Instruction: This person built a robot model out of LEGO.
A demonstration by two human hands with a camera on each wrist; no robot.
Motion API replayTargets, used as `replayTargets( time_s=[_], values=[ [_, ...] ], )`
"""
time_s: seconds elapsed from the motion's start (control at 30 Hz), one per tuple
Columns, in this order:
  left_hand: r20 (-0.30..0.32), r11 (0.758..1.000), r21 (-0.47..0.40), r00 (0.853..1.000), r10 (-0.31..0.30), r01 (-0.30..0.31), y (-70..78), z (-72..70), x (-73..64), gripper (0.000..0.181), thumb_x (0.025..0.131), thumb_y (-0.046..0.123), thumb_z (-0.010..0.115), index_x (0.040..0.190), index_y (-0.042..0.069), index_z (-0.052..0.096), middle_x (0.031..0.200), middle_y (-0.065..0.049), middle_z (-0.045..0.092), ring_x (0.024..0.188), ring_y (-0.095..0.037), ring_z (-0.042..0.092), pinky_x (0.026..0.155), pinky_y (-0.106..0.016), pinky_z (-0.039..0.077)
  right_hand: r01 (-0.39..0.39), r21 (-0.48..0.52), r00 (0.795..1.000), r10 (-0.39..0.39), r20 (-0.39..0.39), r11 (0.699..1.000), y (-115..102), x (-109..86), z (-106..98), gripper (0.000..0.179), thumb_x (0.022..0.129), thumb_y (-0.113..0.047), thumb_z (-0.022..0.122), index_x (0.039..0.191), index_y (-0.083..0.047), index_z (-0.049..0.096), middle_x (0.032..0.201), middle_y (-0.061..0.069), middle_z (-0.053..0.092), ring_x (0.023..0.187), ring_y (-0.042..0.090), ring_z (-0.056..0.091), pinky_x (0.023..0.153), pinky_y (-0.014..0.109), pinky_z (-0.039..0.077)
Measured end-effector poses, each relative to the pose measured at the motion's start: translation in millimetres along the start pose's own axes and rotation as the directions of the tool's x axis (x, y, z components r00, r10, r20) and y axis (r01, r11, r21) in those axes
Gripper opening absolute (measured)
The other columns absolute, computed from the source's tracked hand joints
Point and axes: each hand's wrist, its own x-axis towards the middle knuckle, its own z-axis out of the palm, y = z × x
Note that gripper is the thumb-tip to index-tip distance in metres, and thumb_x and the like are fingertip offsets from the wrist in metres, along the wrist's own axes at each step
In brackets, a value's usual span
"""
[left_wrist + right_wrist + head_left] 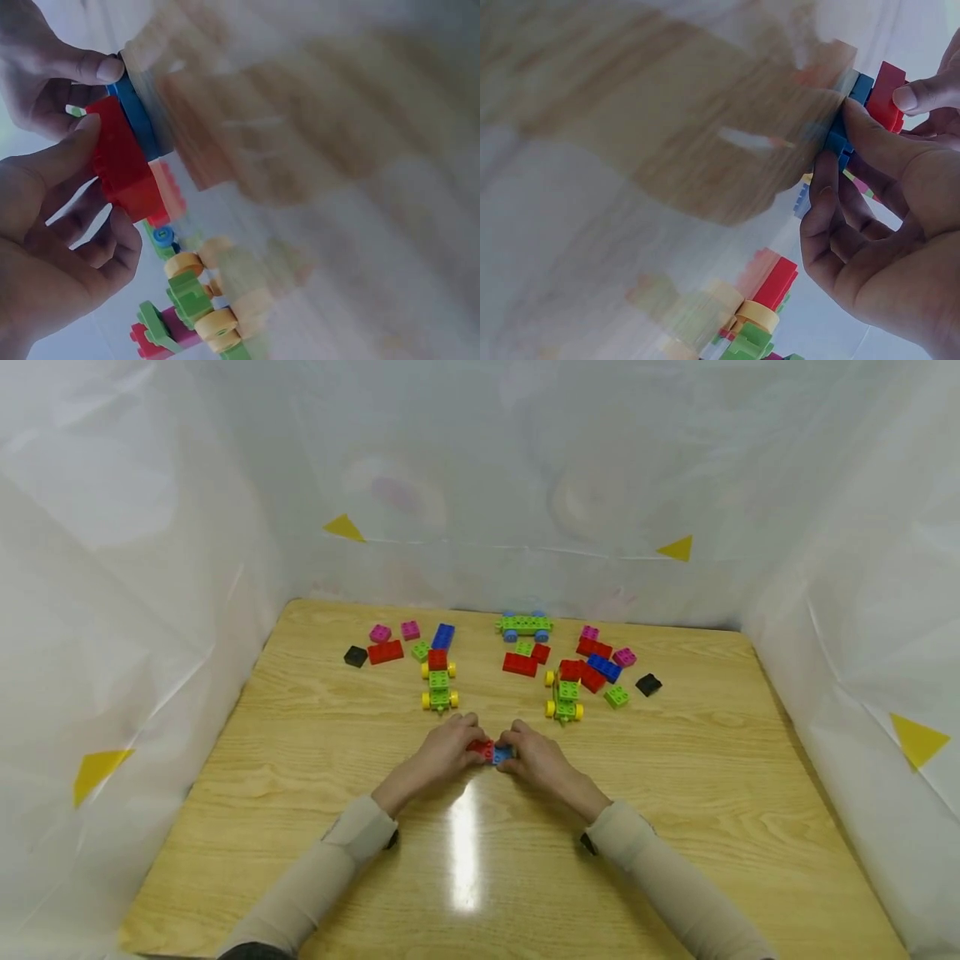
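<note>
At the middle of the table my two hands meet over a pair of toy building bricks. My left hand [450, 747] pinches a red brick [126, 161] between thumb and fingers. A blue brick [838, 140] is gripped at its right end by my right hand [543, 760]. In both wrist views the red brick lies over part of the blue one, which is down at the tabletop. Whether their studs are fully locked cannot be seen. Just beyond my hands stand two green car builds with yellow wheels, the left car [439, 682] and the right car [566, 693].
A green car base [525, 625] with blue wheels stands at the table's back edge. Several loose bricks lie around, among them a black brick [356, 656] at left, another black brick [648, 684] at right and a long blue brick [443, 637]. White sheeting [480, 468] encloses the table.
</note>
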Motion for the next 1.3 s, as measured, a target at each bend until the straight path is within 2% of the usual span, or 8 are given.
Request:
replayTargets(
  time_s=[0.23, 0.67, 0.9, 1.07, 1.13, 1.2, 1.27, 1.3],
  values=[
    [0.04, 0.997, 0.064, 0.999, 0.035, -0.038, 6.5, -5.5, 4.4, 0.018, 0.085, 0.017, 0.074, 0.099, 0.006, 0.071, 0.087, 0.0, 0.047, 0.079, -0.015, 0.045, 0.066, -0.028, 0.039, 0.003, 0.007, 1.0, -0.003, -0.006, 1.0, 0.9, -0.4, -0.9, 0.026, 0.081, -0.021, 0.079, 0.101, -0.009, 0.069, 0.088, 0.002, 0.051, 0.067, 0.01, 0.044, 0.058, 0.023, 0.041],
    [0.029, 1.0, 0.017, 1.0, 0.001, -0.001, 0.9, -2.3, -0.4, 0.02, 0.089, 0.018, 0.071, 0.105, 0.007, 0.07, 0.09, 0.0, 0.047, 0.081, -0.016, 0.043, 0.068, -0.027, 0.038, 0.013, 0.0, 1.0, -0.013, 0.006, 1.0, -1.5, 0.2, -3.6, 0.029, 0.082, -0.021, 0.078, 0.105, -0.008, 0.068, 0.091, 0.003, 0.052, 0.068, 0.01, 0.045, 0.059, 0.023, 0.043],
    [0.015, 0.999, 0.049, 1.0, -0.025, 0.024, 5.2, 0.1, -3.4, 0.018, 0.09, 0.018, 0.069, 0.105, 0.008, 0.07, 0.098, -0.001, 0.053, 0.086, -0.016, 0.048, 0.07, -0.028, 0.044, 0.027, -0.017, 1.0, -0.027, 0.003, 1.0, -1.5, -4.3, -4.4, 0.029, 0.084, -0.02, 0.076, 0.109, -0.007, 0.068, 0.098, 0.004, 0.055, 0.072, 0.01, 0.049, 0.061, 0.025, 0.046],
    [0.016, 0.996, 0.088, 1.0, -0.022, 0.02, 4.5, 1.3, -2.8, 0.02, 0.089, 0.018, 0.07, 0.106, 0.008, 0.07, 0.099, -0.002, 0.054, 0.088, -0.017, 0.05, 0.07, -0.029, 0.045, -0.031, -0.01, 1.0, 0.031, -0.004, 0.999, -0.1, -9.5, -10.4, 0.027, 0.09, -0.022, 0.07, 0.114, -0.009, 0.068, 0.102, 0.002, 0.058, 0.073, 0.009, 0.051, 0.061, 0.026, 0.047],
    [0.013, 0.995, 0.102, 1.0, -0.018, 0.017, 4.0, 2.0, -2.6, 0.021, 0.088, 0.018, 0.071, 0.107, 0.009, 0.07, 0.098, -0.001, 0.055, 0.088, -0.017, 0.051, 0.069, -0.029, 0.045, -0.058, 0.001, 0.998, 0.058, -0.033, 0.998, 0.9, -13.1, -15.6, 0.025, 0.092, -0.022, 0.066, 0.114, -0.009, 0.068, 0.102, 0.0, 0.06, 0.073, 0.008, 0.053, 0.061, 0.026, 0.047],
    [0.01, 0.995, 0.102, 1.0, -0.018, 0.016, 4.0, 2.2, -2.5, 0.021, 0.088, 0.019, 0.071, 0.107, 0.009, 0.07, 0.097, -0.001, 0.055, 0.087, -0.017, 0.051, 0.07, -0.029, 0.045, -0.032, 0.02, 0.994, 0.034, -0.107, 0.999, 3.4, -17.3, -22.1, 0.021, 0.093, -0.019, 0.066, 0.11, -0.008, 0.07, 0.098, -0.001, 0.063, 0.073, 0.007, 0.054, 0.061, 0.026, 0.048],
    [0.008, 0.995, 0.094, 1.0, -0.016, 0.015, 4.3, 2.4, -2.1, 0.021, 0.089, 0.018, 0.07, 0.107, 0.009, 0.07, 0.097, -0.001, 0.054, 0.087, -0.016, 0.051, 0.07, -0.029, 0.045, 0.042, 0.03, 0.974, -0.034, -0.225, 0.999, 8.5, -22.3, -30.4, 0.016, 0.092, -0.015, 0.067, 0.105, -0.007, 0.071, 0.093, -0.002, 0.065, 0.071, 0.007, 0.055, 0.06, 0.025, 0.048],
    [0.009, 0.996, 0.089, 1.0, -0.015, 0.014, 4.7, 2.6, -1.8, 0.022, 0.089, 0.019, 0.07, 0.108, 0.009, 0.07, 0.097, 0.0, 0.054, 0.087, -0.016, 0.051, 0.071, -0.029, 0.045, 0.09, 0.026, 0.952, -0.078, -0.294, 0.996, 12.3, -25.0, -35.5, 0.015, 0.09, -0.012, 0.068, 0.103, -0.006, 0.072, 0.09, -0.001, 0.065, 0.069, 0.007, 0.055, 0.059, 0.024, 0.047]
  ],
)
